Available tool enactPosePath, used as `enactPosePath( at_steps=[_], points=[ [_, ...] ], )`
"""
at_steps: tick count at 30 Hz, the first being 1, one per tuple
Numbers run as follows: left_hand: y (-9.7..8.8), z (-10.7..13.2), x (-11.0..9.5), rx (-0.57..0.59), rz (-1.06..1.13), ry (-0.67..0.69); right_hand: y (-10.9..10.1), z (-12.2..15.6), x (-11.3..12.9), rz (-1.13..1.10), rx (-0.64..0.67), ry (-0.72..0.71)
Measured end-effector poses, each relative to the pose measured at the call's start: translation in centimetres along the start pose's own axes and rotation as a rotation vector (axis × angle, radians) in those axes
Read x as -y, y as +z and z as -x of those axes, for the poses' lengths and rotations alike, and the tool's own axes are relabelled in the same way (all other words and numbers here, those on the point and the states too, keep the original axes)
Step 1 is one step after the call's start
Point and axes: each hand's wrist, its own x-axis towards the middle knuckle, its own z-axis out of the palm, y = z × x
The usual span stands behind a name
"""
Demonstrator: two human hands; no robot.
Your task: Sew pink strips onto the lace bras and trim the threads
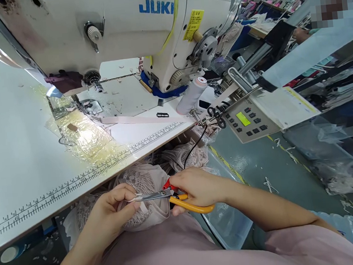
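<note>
i see my right hand [197, 188] closed around the orange handles of the snips [170, 196], with the blades nearly shut and pointing left. their tips meet a pale strip pinched between thumb and fingers of my left hand [112, 213], which is curled tight on the lace garment [143, 180]. the garment lies bunched in my lap, just below the edge of the white table [16, 156], which has a ruler printed along it. above stands the juki sewing machine [116, 25], with a pale strap [131, 119] running out from under its foot. a razor blade [162, 115] lies beside the strap, a thread spool [191, 95] leans near it, and a control panel [250, 122] sits at the right.
</note>
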Motion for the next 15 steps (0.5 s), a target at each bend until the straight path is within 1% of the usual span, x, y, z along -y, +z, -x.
enactPosePath(
  at_steps=[11, 15],
  points=[
    [-0.2, 0.13, 0.03, 0.047, -0.042, 0.016, -0.66, -0.04, 0.24, 0.03, 0.036, 0.023],
    [-0.23, 0.04, -0.2, 0.068, -0.033, -0.013, -0.86, 0.0, 0.27, 0.019, 0.06, 0.03]
  ],
)
